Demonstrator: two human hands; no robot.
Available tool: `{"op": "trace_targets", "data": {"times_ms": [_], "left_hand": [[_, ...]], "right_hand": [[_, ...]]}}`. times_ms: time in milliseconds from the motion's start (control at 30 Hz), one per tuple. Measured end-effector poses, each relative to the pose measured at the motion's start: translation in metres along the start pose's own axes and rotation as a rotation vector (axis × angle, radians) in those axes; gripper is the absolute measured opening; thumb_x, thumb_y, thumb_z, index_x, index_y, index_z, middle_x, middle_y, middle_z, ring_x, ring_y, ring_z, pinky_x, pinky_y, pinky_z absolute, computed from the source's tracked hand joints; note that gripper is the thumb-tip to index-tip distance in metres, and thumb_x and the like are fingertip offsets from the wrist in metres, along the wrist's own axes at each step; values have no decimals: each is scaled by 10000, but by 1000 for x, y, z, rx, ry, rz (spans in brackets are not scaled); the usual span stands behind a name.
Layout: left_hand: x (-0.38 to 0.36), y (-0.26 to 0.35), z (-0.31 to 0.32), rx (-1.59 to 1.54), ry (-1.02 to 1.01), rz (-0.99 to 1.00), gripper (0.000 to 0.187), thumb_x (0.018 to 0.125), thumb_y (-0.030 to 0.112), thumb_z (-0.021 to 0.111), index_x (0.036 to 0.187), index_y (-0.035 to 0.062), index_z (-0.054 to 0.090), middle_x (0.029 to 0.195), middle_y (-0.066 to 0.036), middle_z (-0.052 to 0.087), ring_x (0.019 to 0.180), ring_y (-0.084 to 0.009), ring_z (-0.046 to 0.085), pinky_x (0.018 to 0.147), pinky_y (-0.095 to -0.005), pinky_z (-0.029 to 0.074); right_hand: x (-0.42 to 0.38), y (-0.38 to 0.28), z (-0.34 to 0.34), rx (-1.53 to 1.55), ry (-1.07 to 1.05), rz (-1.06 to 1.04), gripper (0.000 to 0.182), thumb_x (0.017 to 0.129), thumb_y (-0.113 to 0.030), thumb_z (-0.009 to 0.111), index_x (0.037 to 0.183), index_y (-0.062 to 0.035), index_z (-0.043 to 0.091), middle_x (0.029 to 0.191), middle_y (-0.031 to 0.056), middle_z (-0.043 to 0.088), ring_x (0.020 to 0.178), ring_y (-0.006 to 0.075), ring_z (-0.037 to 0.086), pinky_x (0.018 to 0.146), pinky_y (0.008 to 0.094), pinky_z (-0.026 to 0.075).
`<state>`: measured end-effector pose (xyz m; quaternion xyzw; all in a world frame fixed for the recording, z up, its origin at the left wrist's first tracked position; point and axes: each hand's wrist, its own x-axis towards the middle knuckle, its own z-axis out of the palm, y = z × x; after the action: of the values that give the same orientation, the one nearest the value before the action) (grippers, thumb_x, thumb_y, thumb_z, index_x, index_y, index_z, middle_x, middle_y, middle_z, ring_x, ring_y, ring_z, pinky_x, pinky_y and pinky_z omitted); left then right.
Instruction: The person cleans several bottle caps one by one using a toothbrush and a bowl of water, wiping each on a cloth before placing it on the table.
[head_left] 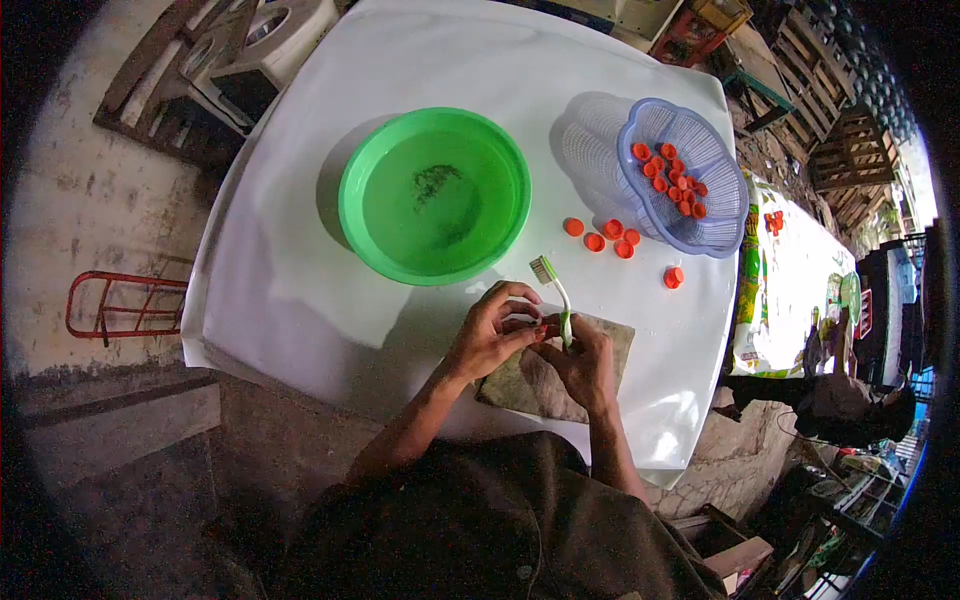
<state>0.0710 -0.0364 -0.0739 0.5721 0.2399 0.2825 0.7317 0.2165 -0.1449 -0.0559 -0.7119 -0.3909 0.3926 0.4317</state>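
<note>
Over a worn square board (pixel 530 390), both hands meet at a small red cap (pixel 541 331), mostly hidden by fingers. My left hand (pixel 497 332) is closed around the cap from the left. My right hand (pixel 584 362) is closed on a green and white toothbrush (pixel 565 307), whose bristles point up and left, and its fingertips touch near the cap. Beyond the hands stands a green basin (pixel 355 215) of water with dark bits in it. Several red caps (pixel 595 242) lie on the white table to the right.
A blue plastic basket (pixel 733 215) with several red caps stands at the table's right. The white-covered table (pixel 290 330) has its left edge near a red metal rack (pixel 125 305). At the far right, a person (pixel 850 400) is beside another table (pixel 800 270).
</note>
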Motion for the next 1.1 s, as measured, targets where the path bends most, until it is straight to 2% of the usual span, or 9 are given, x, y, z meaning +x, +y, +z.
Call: {"op": "trace_targets", "data": {"times_ms": [167, 367, 467, 567, 667, 767, 867, 967, 1100], "left_hand": [[2, 1, -1, -55, -26, 15, 396, 809, -42, 717, 1142, 37, 518, 1142, -48, 520, 1022, -166, 604, 910, -299, 524], [1, 6, 7, -106, 48, -5, 383, 811, -63, 704, 1125, 30, 504, 1130, -49, 524, 1098, -180, 595, 935, -314, 527], [-2, 6, 9, -139, 101, -92, 408, 782, -74, 724, 1105, 30, 497, 1207, -105, 507, 1155, -242, 594, 980, -348, 505], [-4, 5, 11, -139, 115, -69, 352, 827, -56, 693, 1109, 32, 501, 1131, -54, 523, 1150, -193, 579, 954, -318, 520], [-5, 0, 10, -140, 112, -25, 336, 844, -42, 685, 1111, 31, 495, 1145, -61, 521, 1162, -200, 574, 953, -314, 516], [-5, 3, 11, -122, 73, -20, 309, 872, -21, 664, 1119, 27, 483, 1162, -74, 517, 1176, -212, 566, 943, -323, 512], [-5, 4, 9, -51, 72, -28, 299, 896, 46, 666, 1125, 22, 475, 1145, -81, 533, 1168, -232, 576, 920, -346, 516], [-5, 2, 8, -2, 81, -42, 325, 910, 144, 679, 1125, 13, 473, 1116, -107, 563, 1127, -245, 610, 894, -363, 516], [-3, 13, 6, 247, 65, -19, 380, 907, 217, 693, 1130, 2, 472, 1095, -148, 587, 1072, -248, 647, 874, -365, 516]], "right_hand": [[-1, 0, -4, -34, -29, -9, 246, 815, -72, 737, 1051, -35, 679, 835, 100, 720, 733, 125, 665, 671, 295, 522], [-1, -17, -7, 94, -44, 22, 225, 830, -60, 713, 1049, -18, 680, 839, 91, 726, 720, 122, 662, 665, 290, 524], [0, -7, -6, -2, -9, -49, 214, 835, -67, 712, 1042, -19, 683, 853, 93, 728, 725, 121, 661, 672, 290, 526], [0, -10, -7, -70, -18, -34, 213, 827, -73, 723, 1032, -28, 687, 867, 99, 729, 733, 123, 660, 679, 296, 528], [-1, -12, -6, 31, -34, 7, 230, 809, -86, 740, 1027, -36, 687, 870, 110, 727, 727, 136, 663, 676, 302, 525], [0, -6, -6, -87, 8, -64, 219, 798, -81, 745, 1007, -48, 686, 860, 107, 727, 722, 136, 664, 667, 301, 523], [-3, -18, -9, -128, -21, -16, 214, 796, -100, 750, 994, -54, 684, 861, 109, 717, 711, 192, 677, 651, 318, 519], [-3, -17, -8, -262, -24, -73, 217, 796, -128, 752, 989, -58, 682, 879, 125, 701, 718, 271, 678, 645, 347, 516], [-2, -22, -7, -256, 4, -141, 236, 799, -147, 751, 1002, -52, 677, 891, 146, 687, 731, 328, 667, 643, 368, 513]]}}
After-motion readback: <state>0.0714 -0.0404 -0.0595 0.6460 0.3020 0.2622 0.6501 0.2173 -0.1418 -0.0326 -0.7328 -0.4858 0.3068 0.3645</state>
